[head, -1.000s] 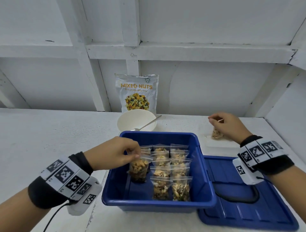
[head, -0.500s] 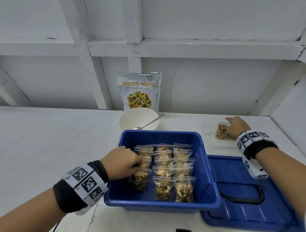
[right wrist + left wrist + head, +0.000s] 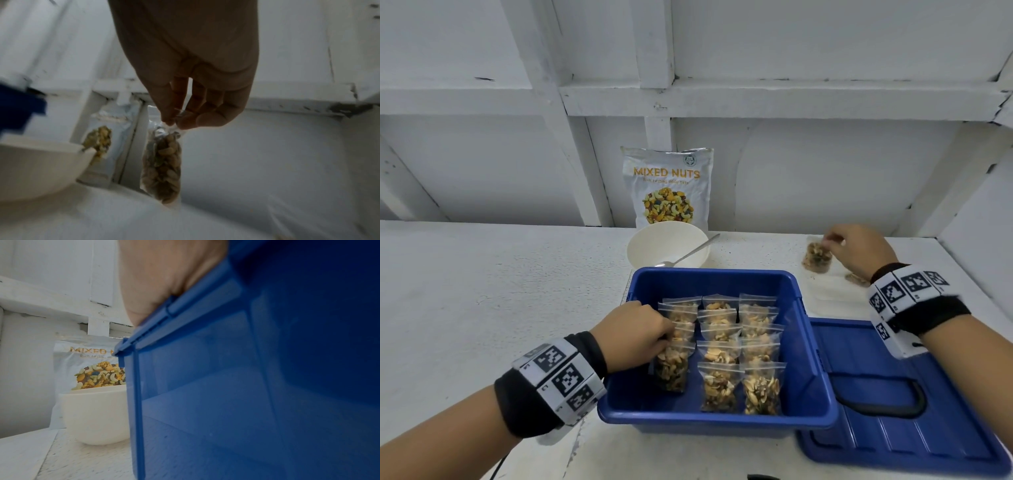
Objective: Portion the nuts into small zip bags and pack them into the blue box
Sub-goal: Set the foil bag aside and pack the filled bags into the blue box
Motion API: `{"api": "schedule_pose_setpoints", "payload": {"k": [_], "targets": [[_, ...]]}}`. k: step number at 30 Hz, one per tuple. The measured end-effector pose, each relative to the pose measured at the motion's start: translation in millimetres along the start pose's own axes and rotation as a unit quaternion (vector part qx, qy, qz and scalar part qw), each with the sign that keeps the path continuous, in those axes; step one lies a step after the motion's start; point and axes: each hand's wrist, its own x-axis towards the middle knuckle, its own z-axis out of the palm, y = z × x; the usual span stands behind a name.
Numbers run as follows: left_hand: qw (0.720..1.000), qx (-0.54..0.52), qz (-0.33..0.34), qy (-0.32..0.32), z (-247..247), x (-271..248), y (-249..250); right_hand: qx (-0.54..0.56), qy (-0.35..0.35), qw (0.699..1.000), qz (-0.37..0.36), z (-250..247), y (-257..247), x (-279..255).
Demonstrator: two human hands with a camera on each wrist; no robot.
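Head view: left hand point(image 3: 635, 334) pinches boxed bag point(image 3: 671, 368); right hand point(image 3: 859, 250) pinches another bag point(image 3: 815, 257).

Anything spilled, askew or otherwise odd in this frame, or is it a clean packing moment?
Nothing stands out. The filled bags stand in tidy rows in the blue box, the left hand sets one bag in, and the right hand pinches another bag by its top. No loose nuts are visible.

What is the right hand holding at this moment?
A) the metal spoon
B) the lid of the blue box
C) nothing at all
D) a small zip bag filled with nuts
D: the right hand pinches the top of a small zip bag of nuts, which hangs below its fingertips above the white table.
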Motion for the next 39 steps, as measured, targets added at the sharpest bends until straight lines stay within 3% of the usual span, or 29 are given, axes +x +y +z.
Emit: {"api": "schedule_pose_setpoints", "payload": {"k": [6,9,12,16,22,30,39], "targets": [[1.000,-0.001,0.010,-0.011,-1.9,0.8,0.8,0.020,0.063,0.990,-0.125,-38.9,-53.0,-20.1],[0.993,-0.114,-0.012,0.012,-8.6,-0.3,0.1,0.051,0.068,0.982,-0.171,-53.6,-81.3,-38.0],[0.973,-0.221,-0.024,0.060,-22.5,-2.6,-6.0,0.106,0.036,0.973,-0.204,-60.5,-106.3,-59.4],[0.945,-0.283,-0.029,0.162,-48.8,-7.8,-8.8,0.142,-0.028,0.960,-0.241,-58.1,-130.1,-84.2],[0.886,-0.368,0.023,0.281,-87.8,-13.5,15.5,0.206,-0.070,0.944,-0.250,-52.5,-150.1,-106.8],[0.891,-0.355,0.059,0.277,-78.5,-7.5,26.3,0.247,-0.063,0.936,-0.245,-50.6,-156.4,-116.0],[0.887,-0.344,0.026,0.306,-78.7,-8.8,27.8,0.248,-0.056,0.938,-0.234,-50.7,-154.2,-118.1]]}}
